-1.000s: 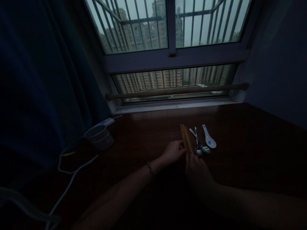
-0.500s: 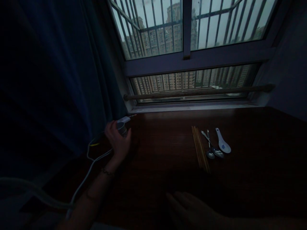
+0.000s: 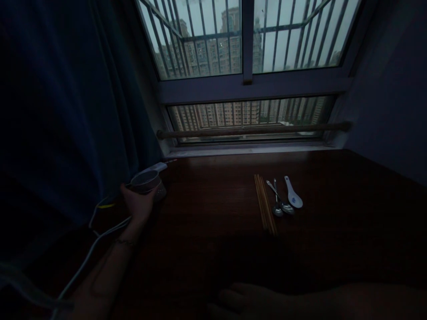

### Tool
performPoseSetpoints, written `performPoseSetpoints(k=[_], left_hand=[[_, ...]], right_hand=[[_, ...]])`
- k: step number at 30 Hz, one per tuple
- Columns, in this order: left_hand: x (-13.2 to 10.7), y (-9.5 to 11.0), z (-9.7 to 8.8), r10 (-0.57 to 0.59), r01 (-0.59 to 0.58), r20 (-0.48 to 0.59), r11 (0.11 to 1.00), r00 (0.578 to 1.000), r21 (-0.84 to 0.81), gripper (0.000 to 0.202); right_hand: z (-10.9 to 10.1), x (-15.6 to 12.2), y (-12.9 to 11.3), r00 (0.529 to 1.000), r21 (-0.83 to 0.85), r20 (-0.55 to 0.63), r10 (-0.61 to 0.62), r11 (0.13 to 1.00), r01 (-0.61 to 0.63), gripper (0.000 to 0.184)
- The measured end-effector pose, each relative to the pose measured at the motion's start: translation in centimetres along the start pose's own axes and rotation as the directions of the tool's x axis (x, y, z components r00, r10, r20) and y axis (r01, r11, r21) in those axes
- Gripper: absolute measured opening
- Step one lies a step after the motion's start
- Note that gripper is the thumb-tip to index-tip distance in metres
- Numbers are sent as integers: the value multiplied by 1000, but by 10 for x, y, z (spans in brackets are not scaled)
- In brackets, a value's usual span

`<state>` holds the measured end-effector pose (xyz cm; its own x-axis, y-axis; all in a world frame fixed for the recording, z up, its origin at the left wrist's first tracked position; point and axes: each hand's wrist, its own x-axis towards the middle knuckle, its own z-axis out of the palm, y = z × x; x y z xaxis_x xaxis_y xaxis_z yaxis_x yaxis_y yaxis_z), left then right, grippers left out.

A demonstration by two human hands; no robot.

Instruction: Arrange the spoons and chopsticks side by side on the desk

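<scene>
My left hand (image 3: 136, 205) is wrapped around a small pale bowl (image 3: 145, 181) at the left side of the dark wooden table (image 3: 213, 209); the bowl is lifted a little above a second bowl (image 3: 160, 192) under it. My right hand (image 3: 245, 301) lies flat on the table near its front edge, fingers stretched out and holding nothing. A bundle of wooden chopsticks (image 3: 264, 204) lies in the middle of the table. Beside them lie two metal spoons (image 3: 279, 202) and a white ceramic spoon (image 3: 293, 192).
A white cable (image 3: 100, 233) runs along the table's left edge to a white plug (image 3: 156, 167). A dark blue curtain (image 3: 66, 111) hangs on the left. A barred window (image 3: 247, 66) with a wooden rod (image 3: 253, 130) spans the back.
My left hand left the chopsticks, went to the bowls at the left and took hold of the top one. My right hand drew back to the table's front edge.
</scene>
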<state>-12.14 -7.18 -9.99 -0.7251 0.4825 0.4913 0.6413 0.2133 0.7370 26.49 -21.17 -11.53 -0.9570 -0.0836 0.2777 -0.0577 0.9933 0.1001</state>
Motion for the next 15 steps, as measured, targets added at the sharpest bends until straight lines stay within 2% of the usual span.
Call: performPoseSetpoints(k=[3,6,8,10,11,12,13,14,15], left_hand=[[-1,0,-6,-36,35,-13,999,999,-25,114],[-6,9,-10,-33,27,-33,987,999,-157,110],[-14,22,-10,-21,14,-22,960,1000,-279,111],[-27,42,-10,5,3,20,928,1000,-371,111],[-36,54,-10,30,-3,58,912,998,-410,108],[-47,67,-12,59,-8,100,896,993,-444,105],[-59,80,-14,115,-17,171,873,979,-488,98],[-73,94,-18,155,8,246,831,957,-555,94],[-88,106,-22,187,36,304,798,934,-602,91]], right_hand=[[9,-4,-1,1000,30,-21,-17,999,17,31],[14,-8,-2,999,46,-49,-14,999,16,32],[16,-10,-2,998,82,-64,-7,997,13,32],[13,-11,-1,995,189,-101,20,982,0,33],[9,-11,1,988,282,-136,75,959,-34,36],[4,-12,3,966,400,-172,193,910,-111,41],[-3,-12,7,909,531,-201,367,820,-214,47],[-10,-12,11,799,657,-204,565,685,-316,55],[-16,-12,16,643,760,-176,746,518,-393,62]])
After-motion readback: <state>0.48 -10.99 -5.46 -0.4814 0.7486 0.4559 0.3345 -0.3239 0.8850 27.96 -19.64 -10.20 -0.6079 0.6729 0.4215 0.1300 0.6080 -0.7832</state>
